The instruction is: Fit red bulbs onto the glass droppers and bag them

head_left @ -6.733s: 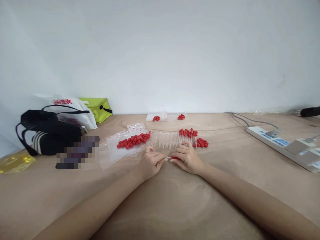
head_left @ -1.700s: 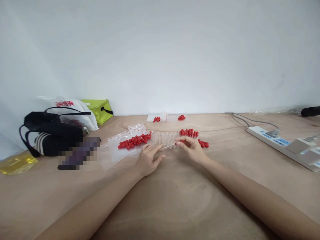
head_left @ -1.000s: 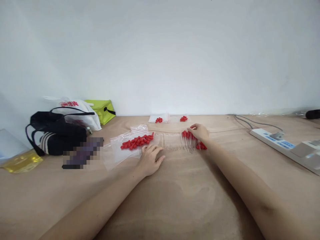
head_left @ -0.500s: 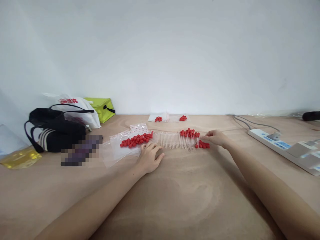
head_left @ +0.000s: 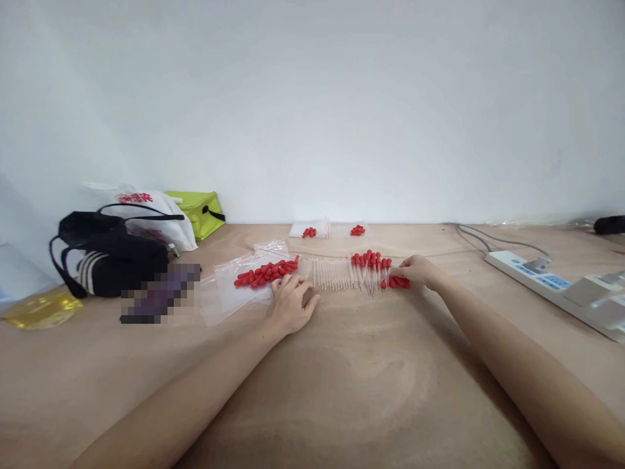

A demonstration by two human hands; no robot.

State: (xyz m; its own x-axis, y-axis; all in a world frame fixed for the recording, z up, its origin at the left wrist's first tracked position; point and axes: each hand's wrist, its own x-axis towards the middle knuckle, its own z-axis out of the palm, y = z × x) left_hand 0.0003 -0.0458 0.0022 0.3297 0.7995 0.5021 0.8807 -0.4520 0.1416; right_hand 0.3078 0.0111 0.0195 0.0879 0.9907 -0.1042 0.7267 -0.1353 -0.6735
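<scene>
Thin clear dropper tubes point(head_left: 329, 273) lie side by side in a row on the table. At the row's right end, several tubes carry red rubber bulbs point(head_left: 371, 259). My right hand point(head_left: 420, 271) is at that end, its thumb and fingers pinched together over a small group of loose red bulbs point(head_left: 400, 283). Whatever sits between its fingertips is too small to make out. My left hand point(head_left: 291, 305) rests palm down with fingers spread at the row's left end. Beside its fingertips, a larger heap of red bulbs point(head_left: 263, 273) lies on clear zip bags point(head_left: 229, 299).
Two small bags with red bulbs point(head_left: 309, 232) lie by the wall. On the left are a black bag point(head_left: 117, 260), a white plastic bag point(head_left: 170, 215), a lime-green box bag point(head_left: 202, 215) and a yellow packet point(head_left: 43, 311). A power strip point(head_left: 532, 277) with cables stands on the right.
My right hand has shifted slightly left, its fingertips now over the loose red bulbs. My left hand has barely moved.
</scene>
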